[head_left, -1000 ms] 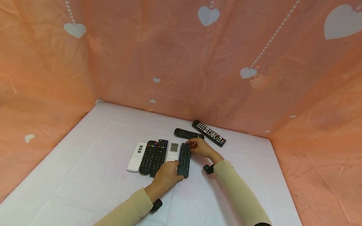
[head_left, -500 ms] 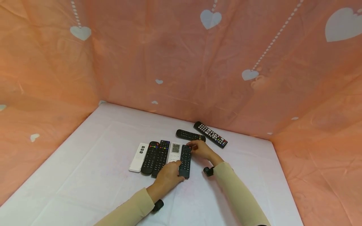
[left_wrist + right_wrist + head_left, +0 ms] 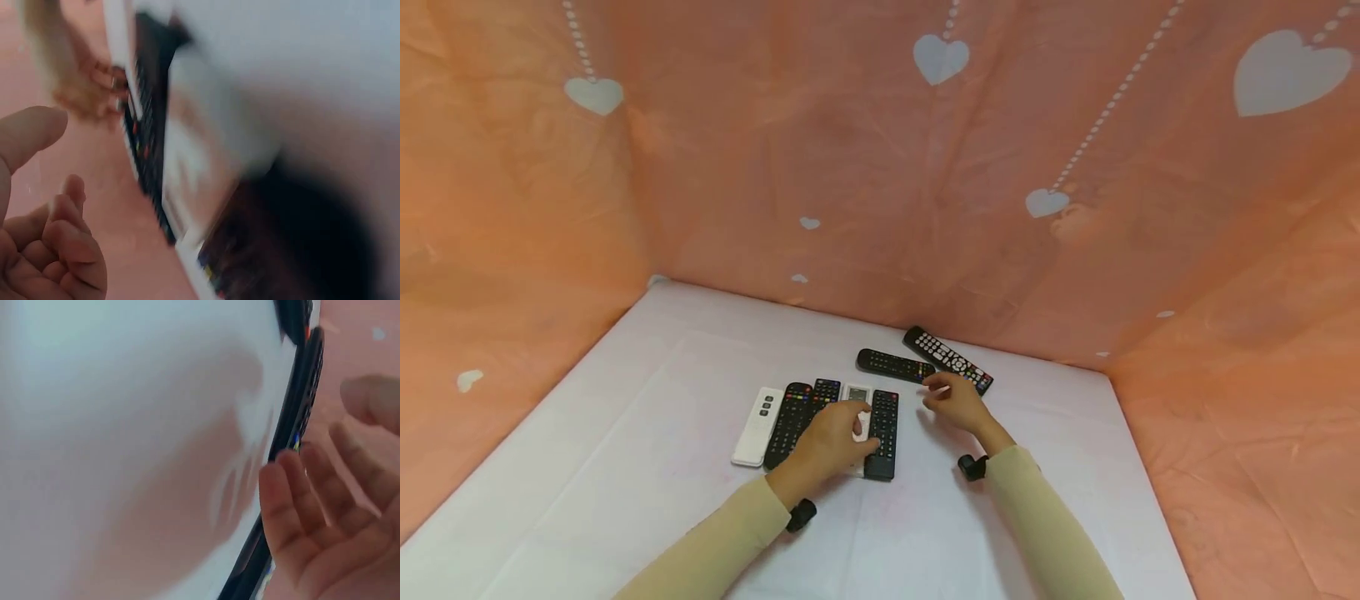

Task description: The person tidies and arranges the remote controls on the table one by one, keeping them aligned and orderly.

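My left hand point(image 3: 829, 439) hovers over a row of several remote controls lying side by side, its fingers loose and holding nothing. Under and beside it are a white remote with a small screen point(image 3: 859, 392) and a dark remote point(image 3: 882, 433) at the row's right end. My right hand point(image 3: 958, 403) is off to the right, fingers relaxed, near the right end of a black remote point(image 3: 891, 364) lying crosswise behind the row. Whether its fingertips touch that remote I cannot tell. In the right wrist view the right hand's fingers point(image 3: 325, 500) grip nothing.
At the row's left lie a slim white remote point(image 3: 757, 427) and two black ones, partly hidden by the left hand. Farther back, a long black remote with white buttons point(image 3: 946, 358) lies slanted near the orange curtain point(image 3: 820, 167). A white cloth point(image 3: 662, 400) covers the table.
Both hands have come off the dark remote at the row's right end. The left lifted up and leftward; the right shifted right, toward the remotes behind. The view also tilted slightly.
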`<state>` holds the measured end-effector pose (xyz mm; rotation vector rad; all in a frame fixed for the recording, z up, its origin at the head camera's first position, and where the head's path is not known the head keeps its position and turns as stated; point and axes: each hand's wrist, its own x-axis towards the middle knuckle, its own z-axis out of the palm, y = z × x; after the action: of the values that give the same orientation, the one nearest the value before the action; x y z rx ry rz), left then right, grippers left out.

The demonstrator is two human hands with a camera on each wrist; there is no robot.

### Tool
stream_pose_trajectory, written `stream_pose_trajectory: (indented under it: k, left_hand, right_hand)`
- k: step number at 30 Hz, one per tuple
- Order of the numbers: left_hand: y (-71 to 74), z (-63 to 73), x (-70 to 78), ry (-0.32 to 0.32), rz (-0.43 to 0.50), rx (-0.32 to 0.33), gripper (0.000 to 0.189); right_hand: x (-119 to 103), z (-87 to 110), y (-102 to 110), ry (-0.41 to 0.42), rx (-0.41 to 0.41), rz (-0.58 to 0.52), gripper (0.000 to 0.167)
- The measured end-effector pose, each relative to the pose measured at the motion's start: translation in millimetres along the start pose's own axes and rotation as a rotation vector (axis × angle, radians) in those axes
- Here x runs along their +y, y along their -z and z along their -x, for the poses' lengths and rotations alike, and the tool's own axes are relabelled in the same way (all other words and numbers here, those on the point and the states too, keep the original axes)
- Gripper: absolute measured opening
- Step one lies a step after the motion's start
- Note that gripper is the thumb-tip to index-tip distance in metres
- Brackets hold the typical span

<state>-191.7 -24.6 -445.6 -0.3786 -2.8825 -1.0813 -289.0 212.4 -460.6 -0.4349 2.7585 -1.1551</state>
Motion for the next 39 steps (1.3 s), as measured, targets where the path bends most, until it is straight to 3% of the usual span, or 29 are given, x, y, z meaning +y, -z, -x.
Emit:
stream_pose_trajectory:
  k: [5, 9, 13, 17, 22, 27, 32, 39]
  left_hand:
    - [27.5, -29.2, -2.5, 0.015, 0.034, 0.007, 0.047]
    - [39.7, -52.4, -7.2, 0.016, 0.068, -0.009, 0.050]
    - [44.0, -73.3, -18.4, -0.001, 0.055, -0.056, 0.057]
    - [43.3, -93.1, -30.7, -0.008, 0.054, -0.151, 0.060]
    - [39.2, -111.8, -42.1, 0.046, 0.072, -0.250, 0.063]
    - [33.9, -121.8, -51.7, 0.116, 0.114, -0.284, 0.065]
    - [34.7, -123.1, -58.7, 0.184, 0.105, -0.281, 0.065]
    - [36.6, -121.4, -60.9, 0.174, 0.049, -0.297, 0.063]
  right_hand:
    - [7, 2.6, 8, -0.042, 0.100, -0.020, 0.041]
    - [10, 0.1, 9, -0.062, 0.129, -0.003, 0.048]
    - [10, -7.5, 6, -0.084, 0.106, 0.043, 0.051]
    - [5, -14.9, 2, -0.110, 0.092, 0.090, 0.053]
    - [0, -21.8, -4, -0.131, 0.088, 0.140, 0.056]
    - [-6, -29.4, -10, -0.155, 0.096, 0.170, 0.059]
    - [-14, -34.9, -16, -0.163, 0.080, 0.160, 0.060]
    - [-18, -35.1, -20, -0.158, 0.060, 0.186, 0.058]
